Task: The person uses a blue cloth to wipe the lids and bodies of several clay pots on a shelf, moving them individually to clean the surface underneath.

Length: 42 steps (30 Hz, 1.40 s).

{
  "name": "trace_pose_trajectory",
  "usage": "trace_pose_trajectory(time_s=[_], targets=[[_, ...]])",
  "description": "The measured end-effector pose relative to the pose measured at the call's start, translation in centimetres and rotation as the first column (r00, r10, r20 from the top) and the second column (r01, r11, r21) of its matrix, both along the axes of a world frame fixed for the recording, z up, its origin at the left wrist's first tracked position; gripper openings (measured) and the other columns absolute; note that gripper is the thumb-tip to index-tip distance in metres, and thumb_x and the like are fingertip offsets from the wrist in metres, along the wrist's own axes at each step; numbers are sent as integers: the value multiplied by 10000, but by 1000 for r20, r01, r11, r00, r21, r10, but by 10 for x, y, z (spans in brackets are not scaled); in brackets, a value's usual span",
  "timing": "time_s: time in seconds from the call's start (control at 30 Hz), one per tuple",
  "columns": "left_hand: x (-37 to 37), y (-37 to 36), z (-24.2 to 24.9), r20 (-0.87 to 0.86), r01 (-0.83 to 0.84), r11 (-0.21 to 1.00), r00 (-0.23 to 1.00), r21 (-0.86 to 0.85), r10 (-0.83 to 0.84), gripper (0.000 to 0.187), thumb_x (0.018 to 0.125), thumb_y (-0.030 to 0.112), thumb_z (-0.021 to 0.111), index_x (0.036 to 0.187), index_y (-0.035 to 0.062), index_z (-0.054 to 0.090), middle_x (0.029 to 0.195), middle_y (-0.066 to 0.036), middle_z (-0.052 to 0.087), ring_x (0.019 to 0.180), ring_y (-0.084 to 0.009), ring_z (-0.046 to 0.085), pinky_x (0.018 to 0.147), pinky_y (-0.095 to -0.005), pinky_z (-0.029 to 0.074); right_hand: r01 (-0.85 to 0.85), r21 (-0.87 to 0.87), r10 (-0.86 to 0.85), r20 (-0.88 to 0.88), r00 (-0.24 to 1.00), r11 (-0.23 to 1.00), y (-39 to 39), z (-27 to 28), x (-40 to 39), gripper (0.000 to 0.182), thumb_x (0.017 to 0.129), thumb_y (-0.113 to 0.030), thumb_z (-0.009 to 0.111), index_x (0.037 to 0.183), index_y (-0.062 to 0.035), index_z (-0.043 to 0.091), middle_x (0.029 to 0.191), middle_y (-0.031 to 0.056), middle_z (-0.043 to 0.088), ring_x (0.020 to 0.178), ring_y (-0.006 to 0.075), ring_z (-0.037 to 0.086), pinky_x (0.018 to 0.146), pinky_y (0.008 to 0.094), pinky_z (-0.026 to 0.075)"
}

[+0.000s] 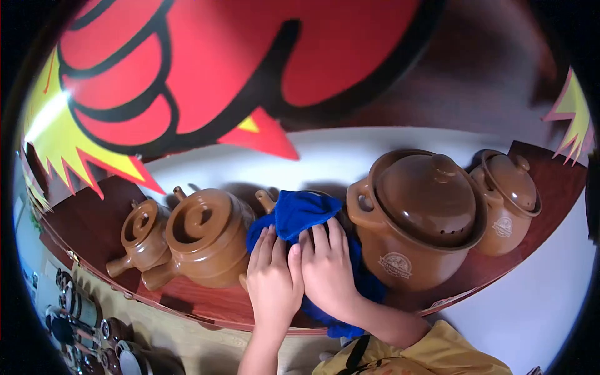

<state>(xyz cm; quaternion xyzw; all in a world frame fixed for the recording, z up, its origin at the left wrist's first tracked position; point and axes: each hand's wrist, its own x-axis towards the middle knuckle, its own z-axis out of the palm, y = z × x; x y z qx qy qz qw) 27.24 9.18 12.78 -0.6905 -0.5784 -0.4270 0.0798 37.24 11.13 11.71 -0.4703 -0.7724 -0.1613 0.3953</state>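
A blue cloth (306, 212) is draped over a brown pot in the middle of the shelf, and most of that pot is hidden; its handle (265, 200) pokes out at the upper left. My left hand (273, 281) grips the cloth on the left side, fingers curved over it and thumb raised. Close against it, my right hand (329, 269) holds the cloth with its fingers bent over the top. More of the cloth hangs down behind my right wrist. To the right stands a large lidded clay pot (412, 219).
On the left sit a lidded brown pot (206, 240) and a smaller one (145, 231), each with a side handle. A small lidded jar (507, 200) stands at far right. The red-brown shelf (187, 297) has a front edge. A red panel (219, 56) overhangs; more pots (115, 331) are lower left.
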Motion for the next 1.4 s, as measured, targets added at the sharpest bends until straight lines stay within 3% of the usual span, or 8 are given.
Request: trace_pose_trajectory(time_s=[0.23,0.43,0.7,0.97,1.13,1.2,1.3,1.4], targets=[[6,-16,0,-94,-114,992,990,-56,108,385,904,237,540,1038,-122,573,1117,-284,574,1101,-423,523,926,-462,416,-280,-37,276,-77,958,959,-4,-14,22,369,736,-124,611,1048,72,595,1144,215,521,1163,418,433,1011,490,366],[6,-19,-4,62,-123,989,991,77,118,302,809,173,659,985,-55,567,830,-179,508,777,-339,475,765,-437,378,-465,-147,451,-121,884,873,-20,-34,47,331,750,-101,626,1063,5,606,1172,123,541,1190,373,431,1002,486,379],[1,-31,-7,194,-114,992,973,-55,123,65,809,19,623,839,1,568,663,-101,516,634,-253,499,598,-376,402,-356,-210,312,-213,926,911,-36,-35,53,429,781,-145,599,1175,16,543,1261,259,449,1205,479,362,1039,557,283],[5,-6,14,177,-69,984,983,162,40,104,883,35,501,935,-37,554,872,-183,520,845,-337,520,783,-415,418,-361,38,340,-434,834,932,27,-10,15,374,865,-108,503,1222,2,489,1283,270,427,1189,462,383,1024,509,291],[-7,39,29,83,137,975,985,174,-154,261,924,119,478,1101,-34,594,1162,-228,570,1121,-367,526,969,-383,401,-244,-221,90,-539,838,944,59,19,2,350,906,-267,442,1036,22,591,1064,278,574,1011,447,524,896,515,417],[-6,51,26,119,209,963,966,168,-230,250,918,141,496,1034,-55,600,1000,-251,606,990,-412,556,883,-445,430,-99,-393,-93,-442,892,914,65,24,-1,436,923,-320,413,867,45,645,991,287,608,966,442,558,850,526,451],[-2,48,29,277,241,969,929,52,-246,272,936,174,477,1008,-59,595,954,-259,608,945,-424,558,837,-460,437,-166,-572,-78,-378,922,804,67,33,9,387,927,-300,393,976,9,620,1026,277,596,987,448,546,876,524,422],[-3,46,28,315,246,969,921,-9,-230,300,950,204,458,1009,-60,587,942,-259,607,930,-427,555,819,-467,436,-130,-389,-36,-391,920,912,62,18,8,387,918,-320,437,950,18,622,1005,258,606,957,423,565,840,513,454]])
